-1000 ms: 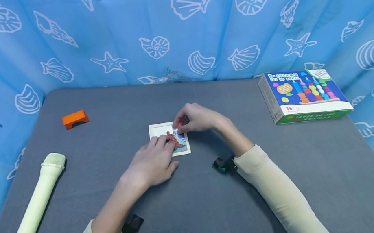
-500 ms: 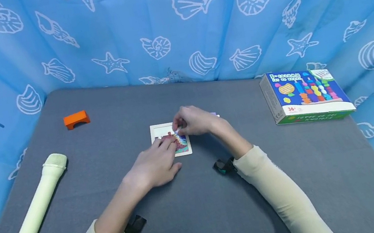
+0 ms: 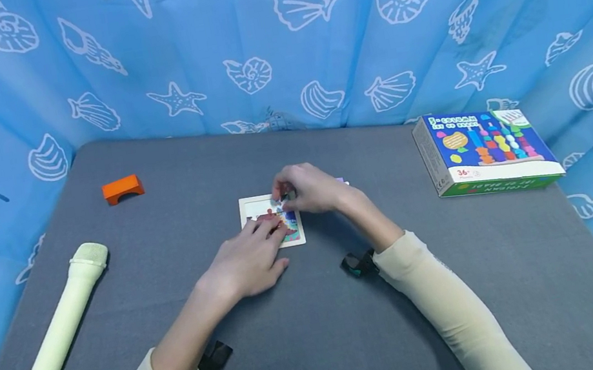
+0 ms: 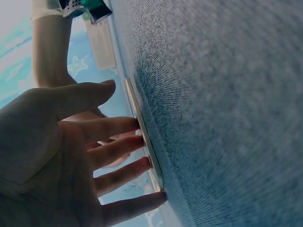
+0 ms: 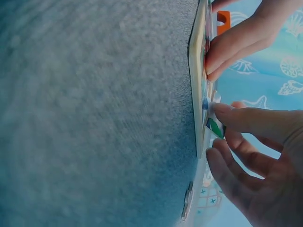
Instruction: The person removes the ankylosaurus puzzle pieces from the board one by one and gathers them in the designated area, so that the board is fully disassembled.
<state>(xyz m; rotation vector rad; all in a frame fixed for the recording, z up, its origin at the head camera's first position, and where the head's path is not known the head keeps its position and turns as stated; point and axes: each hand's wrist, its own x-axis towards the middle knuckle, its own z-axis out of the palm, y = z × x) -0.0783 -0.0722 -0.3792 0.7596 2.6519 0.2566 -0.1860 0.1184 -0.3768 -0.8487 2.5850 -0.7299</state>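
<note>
A small jigsaw puzzle (image 3: 293, 225) with a pale frame and a reddish dinosaur picture lies mid-table. My left hand (image 3: 245, 262) rests its fingertips on the picture's lower left, fingers spread and fairly straight, with the thumb off the board. Over the top right of the board, my right hand (image 3: 305, 188) pinches a small puzzle piece (image 5: 217, 126) with green on it between thumb and fingers. The piece is tilted, close over the board in the right wrist view. Much of the picture is hidden beneath the left fingers.
Another flat piece (image 3: 342, 181) lies behind the right wrist. An orange arch block (image 3: 122, 188) sits at the back left, and a pale green toy microphone (image 3: 59, 336) lies along the left. A bead-set box (image 3: 487, 150) stands at the back right. Blue shell-print curtain (image 3: 242, 37) hangs behind.
The right hand has stayed over the board's top right, its fingers shifting on the piece. The flat piece behind the right wrist has come into sight. The left hand has hardly moved.
</note>
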